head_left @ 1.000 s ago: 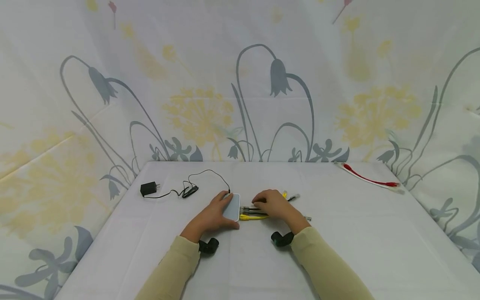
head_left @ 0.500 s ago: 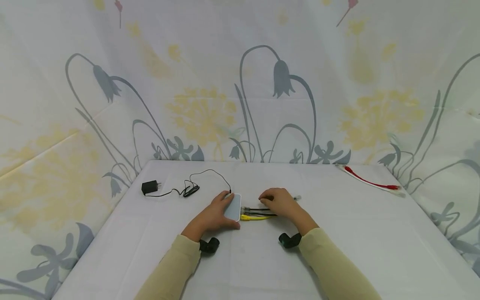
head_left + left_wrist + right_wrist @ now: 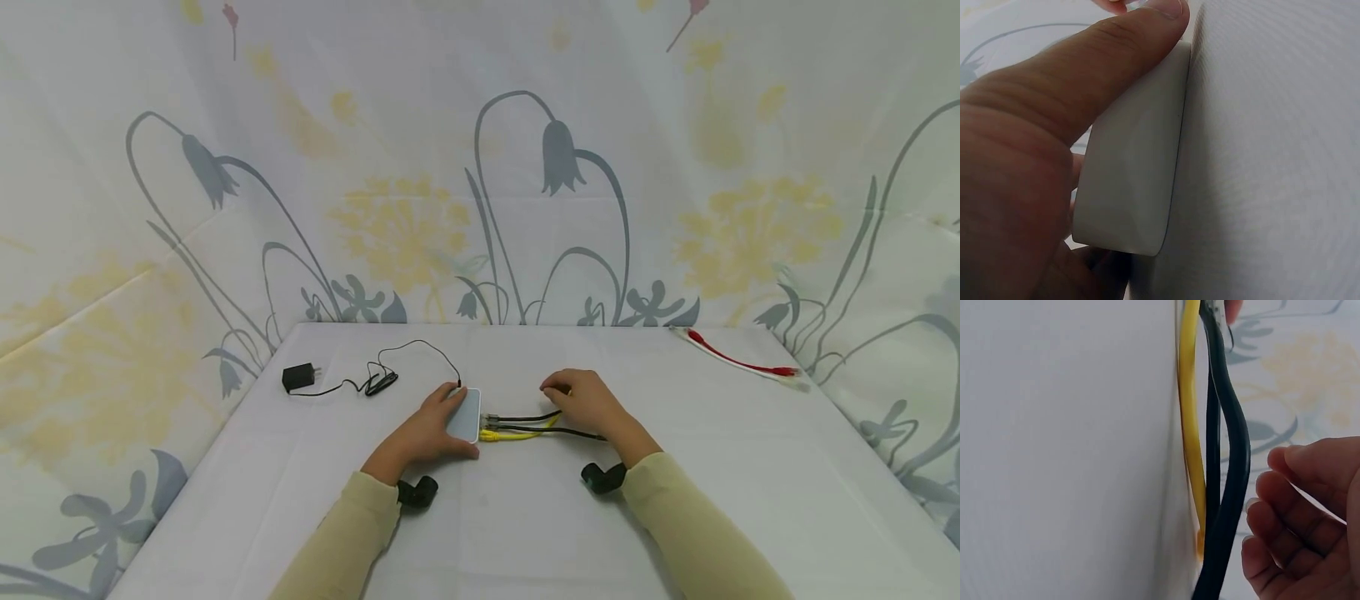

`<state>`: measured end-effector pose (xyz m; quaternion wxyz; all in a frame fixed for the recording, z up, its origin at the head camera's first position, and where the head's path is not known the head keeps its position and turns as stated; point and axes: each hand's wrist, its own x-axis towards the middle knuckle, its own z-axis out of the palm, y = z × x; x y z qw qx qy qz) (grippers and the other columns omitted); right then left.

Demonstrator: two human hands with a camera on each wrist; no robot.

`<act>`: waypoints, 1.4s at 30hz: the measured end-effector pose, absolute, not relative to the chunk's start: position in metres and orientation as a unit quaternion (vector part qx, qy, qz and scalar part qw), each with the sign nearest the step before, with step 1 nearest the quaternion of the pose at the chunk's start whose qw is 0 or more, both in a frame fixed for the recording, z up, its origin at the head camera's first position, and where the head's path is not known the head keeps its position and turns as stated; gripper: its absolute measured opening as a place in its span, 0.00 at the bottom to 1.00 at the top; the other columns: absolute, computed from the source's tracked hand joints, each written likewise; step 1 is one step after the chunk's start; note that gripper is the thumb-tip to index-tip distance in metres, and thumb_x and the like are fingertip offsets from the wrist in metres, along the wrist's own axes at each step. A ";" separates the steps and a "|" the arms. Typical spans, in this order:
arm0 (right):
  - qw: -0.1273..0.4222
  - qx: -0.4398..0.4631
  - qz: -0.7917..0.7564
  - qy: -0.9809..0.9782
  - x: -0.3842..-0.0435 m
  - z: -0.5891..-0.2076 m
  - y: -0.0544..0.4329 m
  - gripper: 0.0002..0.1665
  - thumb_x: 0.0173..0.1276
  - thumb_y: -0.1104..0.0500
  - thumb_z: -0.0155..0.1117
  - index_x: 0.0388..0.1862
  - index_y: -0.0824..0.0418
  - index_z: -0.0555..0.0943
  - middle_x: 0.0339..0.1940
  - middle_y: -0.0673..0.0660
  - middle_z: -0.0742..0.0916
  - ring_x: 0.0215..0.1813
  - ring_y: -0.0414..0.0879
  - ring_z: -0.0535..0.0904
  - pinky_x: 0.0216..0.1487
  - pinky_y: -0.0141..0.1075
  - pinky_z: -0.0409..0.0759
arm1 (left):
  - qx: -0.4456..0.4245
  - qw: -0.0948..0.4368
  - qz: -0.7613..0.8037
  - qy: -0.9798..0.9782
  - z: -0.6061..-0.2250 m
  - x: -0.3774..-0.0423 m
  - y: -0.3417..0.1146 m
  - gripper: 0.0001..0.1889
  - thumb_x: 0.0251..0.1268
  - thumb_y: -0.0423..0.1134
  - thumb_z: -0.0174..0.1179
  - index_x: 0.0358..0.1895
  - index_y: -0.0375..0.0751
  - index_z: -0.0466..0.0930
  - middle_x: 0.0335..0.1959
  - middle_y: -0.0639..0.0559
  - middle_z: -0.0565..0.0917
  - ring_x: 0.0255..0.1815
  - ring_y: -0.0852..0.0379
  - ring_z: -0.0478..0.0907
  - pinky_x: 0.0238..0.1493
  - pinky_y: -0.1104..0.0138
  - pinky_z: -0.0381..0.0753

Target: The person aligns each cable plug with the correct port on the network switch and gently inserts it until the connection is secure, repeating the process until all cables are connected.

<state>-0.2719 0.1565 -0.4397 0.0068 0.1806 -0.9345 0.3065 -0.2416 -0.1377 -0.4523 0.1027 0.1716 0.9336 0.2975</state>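
The head view showed a white box (image 3: 465, 417) lying flat in the middle of the counter (image 3: 480, 533). The left hand (image 3: 426, 431) was clamped on it, with the thumb along the near side and the other fingers at the far side. At the box's right side were the plug ends of one yellow cable (image 3: 516, 436) and two black cables (image 3: 536, 428); whether they went inside was too small to tell. The yellow cable was nearest the person.

The right hand (image 3: 588, 407) was above the far parts of these cables. Its fingers were bent, with the thumb and first finger together at the tips. In the right wrist view, those tips were just beside a black cable and apart from it.

A thin wire (image 3: 422, 341) ran from the box's far edge, through a small bundle (image 3: 381, 383), to a black charger (image 3: 298, 377) on the left. Far off on the right lay a red cable (image 3: 742, 362) and a white cable (image 3: 753, 369), side by side. Behind the counter was a flowery cloth (image 3: 517, 242).
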 end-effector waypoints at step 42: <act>0.045 0.122 0.259 -0.957 -0.303 -0.435 0.264 0.16 0.72 0.59 0.54 0.54 0.62 0.82 0.48 0.62 0.84 0.50 0.57 0.78 0.52 0.52 0.75 | 0.173 0.097 0.299 0.933 -0.452 -0.240 -0.137 0.56 0.45 0.58 0.74 0.77 0.49 0.54 0.79 0.46 0.49 0.78 0.42 0.49 0.70 0.47 0.62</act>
